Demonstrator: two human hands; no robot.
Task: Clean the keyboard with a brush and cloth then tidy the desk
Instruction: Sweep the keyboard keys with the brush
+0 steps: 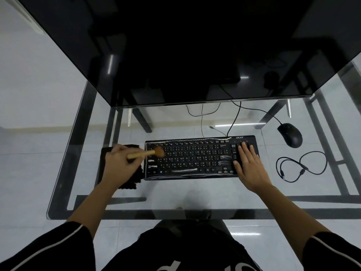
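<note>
The keyboard lies lengthwise on the tabletop, running rightward from the left hand. That hand's fingers curl round the brush handle, and the bristles touch the upper-left keys. The right hand presses the keyboard's far end, fingers straight and slightly spread. The dark cloth lies under the left hand.

The left hand is curled round the handle of the brush, knuckles up, with its bare forearm reaching forward and angled slightly inward. The right hand lies flat and palm down, fingers straight and a little spread, resting on the right end of the keyboard, with its forearm stretched forward and angled inward
</note>
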